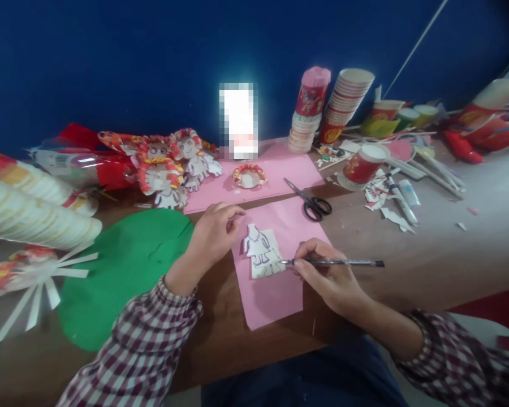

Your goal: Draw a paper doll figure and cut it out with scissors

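My right hand [328, 277] grips a slim dark pen [354, 262], its tip at the right edge of a white paper piece [272, 240]. Dark outlines run across that piece. On top of it lies a white paper doll-body cutout [257, 243] with a drawn dress and neckline. Both rest on a pink sheet [271, 305]. My left hand [214, 234] lies at the sheet's upper left edge, index finger stretched out and the other fingers loosely bent, with nothing visible in it. Black-handled scissors [316, 208] lie partly on the sheet's upper right corner.
A second pink sheet [288, 161] bears a decorated ring [249, 177]. Paper dolls [186, 150] lie to its left, near a green oval sheet [123, 277]. Stacked paper cups [348, 96] stand at the back; a red cup [360, 167] and paper scraps [377, 189] sit at right.
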`<state>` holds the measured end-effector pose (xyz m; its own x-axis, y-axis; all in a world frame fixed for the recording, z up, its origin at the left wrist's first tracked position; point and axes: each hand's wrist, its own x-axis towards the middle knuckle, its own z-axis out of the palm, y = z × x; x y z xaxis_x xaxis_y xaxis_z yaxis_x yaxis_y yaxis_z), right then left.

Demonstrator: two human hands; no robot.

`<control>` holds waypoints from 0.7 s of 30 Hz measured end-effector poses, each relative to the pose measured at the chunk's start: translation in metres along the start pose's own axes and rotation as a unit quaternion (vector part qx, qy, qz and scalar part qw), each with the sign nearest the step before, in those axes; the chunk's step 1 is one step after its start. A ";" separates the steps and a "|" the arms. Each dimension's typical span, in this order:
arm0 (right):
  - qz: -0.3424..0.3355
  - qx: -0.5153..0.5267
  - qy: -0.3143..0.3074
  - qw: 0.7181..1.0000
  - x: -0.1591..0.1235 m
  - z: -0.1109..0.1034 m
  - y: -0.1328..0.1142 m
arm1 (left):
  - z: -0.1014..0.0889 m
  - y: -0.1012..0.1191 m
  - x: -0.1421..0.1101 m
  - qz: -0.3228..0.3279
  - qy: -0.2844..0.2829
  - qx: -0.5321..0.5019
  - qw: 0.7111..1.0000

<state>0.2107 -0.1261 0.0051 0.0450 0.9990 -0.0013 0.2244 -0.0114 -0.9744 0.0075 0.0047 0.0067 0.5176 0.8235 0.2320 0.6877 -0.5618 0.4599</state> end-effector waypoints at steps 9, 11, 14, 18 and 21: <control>-0.001 0.009 0.004 1.000 0.000 0.000 0.003 | 0.013 0.001 -0.002 -0.016 -0.007 0.036 0.999; -0.001 0.004 0.004 1.000 0.000 0.000 0.003 | 0.014 -0.001 -0.001 -0.006 -0.016 0.017 1.000; 0.001 0.006 0.004 1.000 0.000 0.000 0.002 | 0.015 -0.002 0.000 -0.002 -0.003 -0.016 1.000; 0.002 0.015 0.007 1.000 0.001 0.000 0.000 | 0.012 -0.005 0.001 0.001 0.015 -0.043 0.999; 0.006 0.028 0.010 1.000 0.002 -0.001 -0.002 | 0.006 -0.008 0.002 0.026 -0.017 -0.058 0.998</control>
<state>0.2115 -0.1240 0.0074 0.0665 0.9977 -0.0102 0.1680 -0.0213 -0.9856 0.0061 0.0108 -0.0016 0.5693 0.7893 0.2301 0.5969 -0.5893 0.5444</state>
